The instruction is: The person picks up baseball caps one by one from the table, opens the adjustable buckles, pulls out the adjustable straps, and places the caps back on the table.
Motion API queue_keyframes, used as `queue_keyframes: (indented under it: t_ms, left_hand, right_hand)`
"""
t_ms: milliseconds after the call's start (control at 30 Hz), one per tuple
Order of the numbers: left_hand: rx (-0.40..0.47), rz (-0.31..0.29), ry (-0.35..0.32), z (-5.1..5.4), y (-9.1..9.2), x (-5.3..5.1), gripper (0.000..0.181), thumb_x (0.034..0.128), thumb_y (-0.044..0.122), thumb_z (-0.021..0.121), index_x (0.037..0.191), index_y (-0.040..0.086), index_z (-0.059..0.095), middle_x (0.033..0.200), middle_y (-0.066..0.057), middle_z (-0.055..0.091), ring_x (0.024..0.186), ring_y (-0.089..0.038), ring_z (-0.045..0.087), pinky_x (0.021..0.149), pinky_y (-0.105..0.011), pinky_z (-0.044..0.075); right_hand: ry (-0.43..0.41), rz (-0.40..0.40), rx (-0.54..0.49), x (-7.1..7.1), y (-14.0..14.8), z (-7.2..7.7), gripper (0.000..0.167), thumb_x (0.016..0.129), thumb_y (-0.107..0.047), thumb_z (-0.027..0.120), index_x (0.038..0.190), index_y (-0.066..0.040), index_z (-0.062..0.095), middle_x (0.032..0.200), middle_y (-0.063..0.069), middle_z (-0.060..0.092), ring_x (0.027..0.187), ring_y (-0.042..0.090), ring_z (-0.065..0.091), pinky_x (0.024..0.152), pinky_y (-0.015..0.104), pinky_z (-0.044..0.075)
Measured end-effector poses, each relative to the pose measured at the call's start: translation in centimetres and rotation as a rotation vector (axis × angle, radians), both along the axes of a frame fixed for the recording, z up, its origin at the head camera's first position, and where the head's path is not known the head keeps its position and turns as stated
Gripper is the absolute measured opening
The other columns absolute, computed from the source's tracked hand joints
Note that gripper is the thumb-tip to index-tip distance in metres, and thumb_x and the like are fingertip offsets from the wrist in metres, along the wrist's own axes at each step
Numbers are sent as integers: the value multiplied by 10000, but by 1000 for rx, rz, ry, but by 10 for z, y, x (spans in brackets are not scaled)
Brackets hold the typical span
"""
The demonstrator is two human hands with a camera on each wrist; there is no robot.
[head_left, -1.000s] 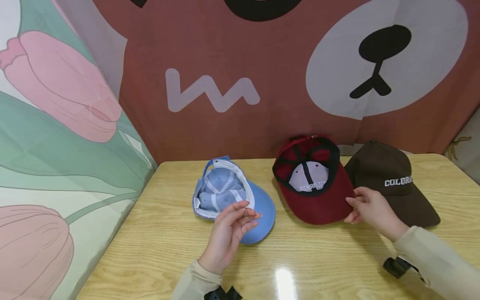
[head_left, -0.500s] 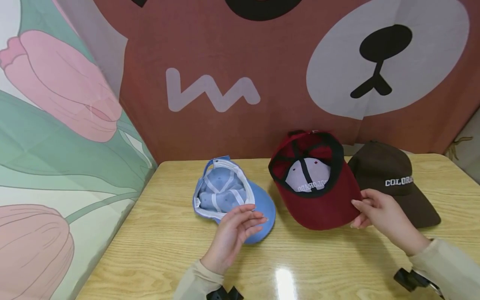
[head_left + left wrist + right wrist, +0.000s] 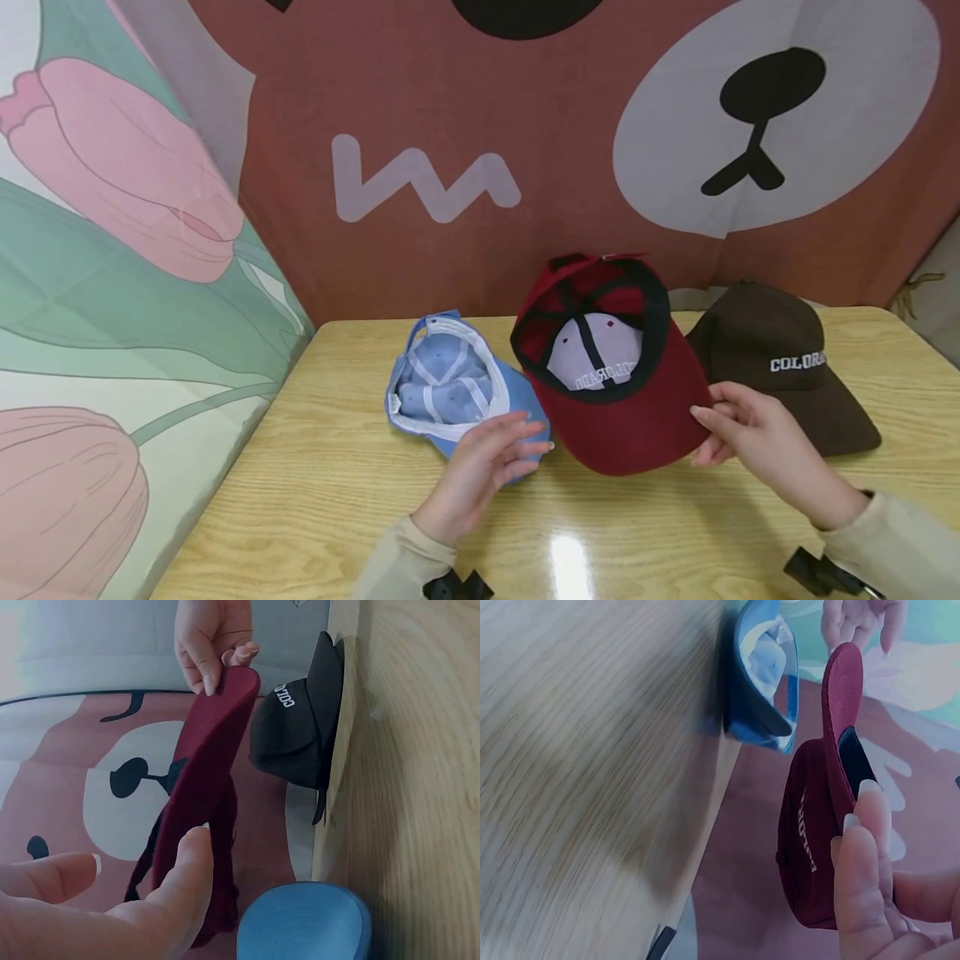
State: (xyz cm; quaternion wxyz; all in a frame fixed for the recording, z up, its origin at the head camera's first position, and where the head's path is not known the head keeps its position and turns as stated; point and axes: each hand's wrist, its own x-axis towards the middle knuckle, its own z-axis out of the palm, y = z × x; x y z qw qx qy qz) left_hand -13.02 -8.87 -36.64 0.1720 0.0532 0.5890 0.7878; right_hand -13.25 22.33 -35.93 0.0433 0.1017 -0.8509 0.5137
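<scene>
A dark red baseball cap (image 3: 637, 433) hangs above the table, its inside and black sweatband facing me. My right hand (image 3: 776, 454) pinches the right edge of its brim between thumb and fingers. My left hand (image 3: 487, 475), fingers extended and holding nothing, is just left of the brim in the head view. It covers part of the brim of a light blue cap (image 3: 446, 387), which lies upside down on the wood. In the left wrist view the left thumb and fingers (image 3: 191, 881) are spread near the red cap's brim (image 3: 206, 742).
A dark brown cap (image 3: 765, 342) with white lettering sits upright on the wooden table (image 3: 300, 492), behind my right hand. A brown curtain (image 3: 420, 267) with a bear print hangs along the table's back edge, and a floral one (image 3: 112, 350) at the left.
My right hand has raised the red cap off the table and brought it leftward and nearer. My left hand has moved right, closer to the red cap. The blue and brown caps have stayed put.
</scene>
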Motion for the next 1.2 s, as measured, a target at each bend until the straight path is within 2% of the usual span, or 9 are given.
queue_keyframes:
  t_ms: [167,267,400,467,700,1033,1200]
  left_hand:
    - [-21,3,-4,-1,5,0,500,987,214,523,1335,-129,417,1176,-147,599,1043,-252,643,898,-333,504]
    - [-11,9,-11,-1,9,0,410,982,201,536,1251,-102,477,1035,-89,602,932,-189,648,876,-334,515]
    - [9,-7,-9,-1,13,-1,244,980,179,543,1102,-32,547,887,-21,607,813,-118,622,830,-310,526]
    - [17,-16,-3,-1,14,-1,219,981,176,543,1074,-21,563,883,-14,632,803,-110,626,810,-293,524]
    - [15,-18,14,-3,16,1,339,994,172,528,1206,-93,536,1037,-75,685,897,-106,650,789,-261,511]
    - [32,52,2,-5,16,3,227,997,114,509,1141,-54,559,923,6,669,832,-77,645,765,-250,508]
    - [55,72,20,-4,16,4,258,1007,89,476,1201,-74,525,980,-8,664,871,-87,641,793,-266,509]
  right_hand:
    - [-10,14,-14,4,-6,2,183,973,13,538,1100,141,507,705,78,632,544,170,647,531,290,538]
    - [-22,22,-15,6,-9,2,189,976,6,535,1108,136,495,698,79,636,547,171,648,534,292,538]
    - [9,40,-18,10,-14,0,210,965,32,538,1131,150,487,682,64,634,534,170,642,525,291,536]
    - [39,46,-20,12,-16,-1,219,954,48,546,1140,154,496,677,46,630,523,166,635,519,287,533]
    - [127,36,-17,19,-25,-3,183,924,87,570,1101,128,544,649,6,623,501,139,616,498,257,510]
    - [269,78,-61,25,-31,-6,158,881,157,580,1021,84,574,643,-16,631,485,88,593,472,219,478]
    - [322,82,-43,23,-32,-10,176,862,151,611,1015,67,587,675,-34,651,523,74,602,504,195,481]
